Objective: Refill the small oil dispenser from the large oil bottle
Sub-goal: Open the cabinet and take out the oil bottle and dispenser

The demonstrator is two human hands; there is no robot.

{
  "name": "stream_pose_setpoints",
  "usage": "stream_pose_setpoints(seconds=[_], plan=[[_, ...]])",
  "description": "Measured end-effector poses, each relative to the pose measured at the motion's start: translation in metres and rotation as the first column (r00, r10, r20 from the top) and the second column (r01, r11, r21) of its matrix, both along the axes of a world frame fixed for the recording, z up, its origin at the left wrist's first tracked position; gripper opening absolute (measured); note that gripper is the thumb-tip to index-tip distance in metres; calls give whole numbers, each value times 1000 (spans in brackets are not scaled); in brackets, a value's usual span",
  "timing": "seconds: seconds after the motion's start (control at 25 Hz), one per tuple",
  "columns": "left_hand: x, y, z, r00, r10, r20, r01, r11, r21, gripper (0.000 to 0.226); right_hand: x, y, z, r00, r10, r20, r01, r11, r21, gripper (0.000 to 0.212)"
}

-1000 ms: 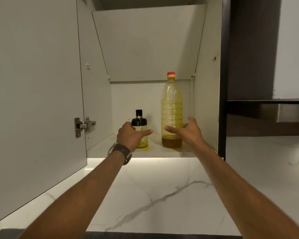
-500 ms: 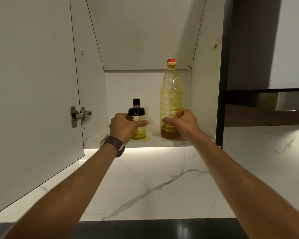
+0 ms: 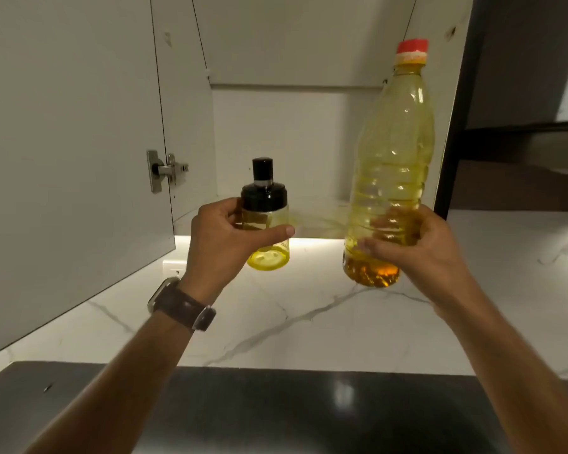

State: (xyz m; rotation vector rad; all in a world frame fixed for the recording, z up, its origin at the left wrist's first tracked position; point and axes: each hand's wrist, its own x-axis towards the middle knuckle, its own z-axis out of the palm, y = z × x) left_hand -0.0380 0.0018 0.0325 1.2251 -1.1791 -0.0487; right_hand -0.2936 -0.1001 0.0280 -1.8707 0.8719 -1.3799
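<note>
My left hand [image 3: 225,240] grips the small oil dispenser [image 3: 269,235], a clear jar with a black pump cap and a thin layer of yellow oil at the bottom. It is held upright in the air in front of the open wall cabinet. My right hand [image 3: 417,249] grips the lower part of the large oil bottle [image 3: 392,152], a tall clear plastic bottle with a red cap and yellow oil inside. This bottle is also off the shelf, leaning slightly to the right.
The cabinet door [image 3: 69,152] stands open on the left with a metal hinge [image 3: 163,170]. The cabinet shelf [image 3: 315,221] lies behind the bottles. Below are a white marble backsplash [image 3: 309,309] and a dark countertop [image 3: 276,414].
Both hands closed round the two containers on the shelf, then lifted them out of the cabinet toward me. The shelf they stood on now shows bare.
</note>
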Motion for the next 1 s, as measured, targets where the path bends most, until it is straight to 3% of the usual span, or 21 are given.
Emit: stream_pose_setpoints(seconds=[0.16,0.32,0.68,1.0], plan=[[-3,26,-73,996,-85,5,85,993,87,57,-19,36,-76,997,48,-65,-42,996,82,82],[-7,42,-167,979,-154,-136,173,974,146,54,-28,58,-165,986,105,-127,-75,972,222,73],[-28,85,-375,988,-51,-149,101,931,351,61,-29,87,-368,915,178,-362,25,871,490,75],[-26,102,-458,982,83,-168,31,814,580,63,-30,81,-435,920,86,-383,140,839,526,80]])
